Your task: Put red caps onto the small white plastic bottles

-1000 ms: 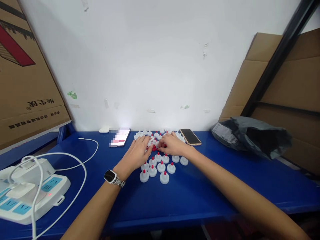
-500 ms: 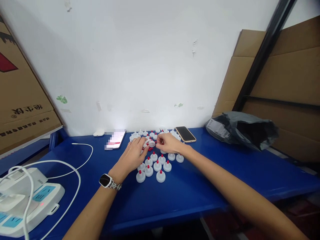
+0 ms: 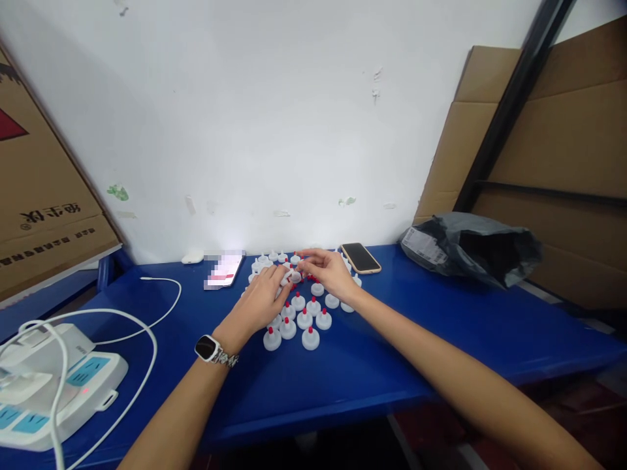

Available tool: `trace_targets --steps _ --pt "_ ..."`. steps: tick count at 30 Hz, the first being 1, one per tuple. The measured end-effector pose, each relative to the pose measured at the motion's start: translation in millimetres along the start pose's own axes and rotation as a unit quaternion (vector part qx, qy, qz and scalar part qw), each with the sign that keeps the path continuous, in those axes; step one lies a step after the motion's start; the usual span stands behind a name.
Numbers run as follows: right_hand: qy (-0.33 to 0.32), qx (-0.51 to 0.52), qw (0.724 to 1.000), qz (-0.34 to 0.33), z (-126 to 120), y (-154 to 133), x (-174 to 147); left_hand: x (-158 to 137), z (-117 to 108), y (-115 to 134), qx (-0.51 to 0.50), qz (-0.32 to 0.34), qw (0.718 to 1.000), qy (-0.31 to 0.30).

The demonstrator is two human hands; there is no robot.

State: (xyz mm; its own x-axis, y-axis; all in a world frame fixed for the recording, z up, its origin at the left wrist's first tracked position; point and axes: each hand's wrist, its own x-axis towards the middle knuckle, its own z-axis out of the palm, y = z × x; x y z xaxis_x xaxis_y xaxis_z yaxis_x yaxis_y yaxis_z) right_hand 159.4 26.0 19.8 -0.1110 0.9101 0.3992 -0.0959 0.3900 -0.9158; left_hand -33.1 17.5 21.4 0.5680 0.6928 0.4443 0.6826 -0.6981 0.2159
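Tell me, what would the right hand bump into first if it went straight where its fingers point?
Probably the white cap beside the left hand. The right hand points that way and looks very close; it may already be touching, but depth is hard to judge.

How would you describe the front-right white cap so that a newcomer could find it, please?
On the blue table, find the red-tipped white caps on the near side of the left hand and right hand. Two lie closest to the table's front edge. The front-right cap is that pair's right-hand one; every cap farther right lies farther back.
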Motion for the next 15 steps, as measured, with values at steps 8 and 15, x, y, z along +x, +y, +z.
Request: trace_targets --steps 8,15 --pt "-0.027 -0.029 0.999 0.002 1 -5 -1 0 2 6 -0.039 0.014 0.999 -0.014" --pt "-0.054 0.003 0.998 0.033 3 -11 -4 -2 1 9 -0.073 0.031 0.997 -0.003"
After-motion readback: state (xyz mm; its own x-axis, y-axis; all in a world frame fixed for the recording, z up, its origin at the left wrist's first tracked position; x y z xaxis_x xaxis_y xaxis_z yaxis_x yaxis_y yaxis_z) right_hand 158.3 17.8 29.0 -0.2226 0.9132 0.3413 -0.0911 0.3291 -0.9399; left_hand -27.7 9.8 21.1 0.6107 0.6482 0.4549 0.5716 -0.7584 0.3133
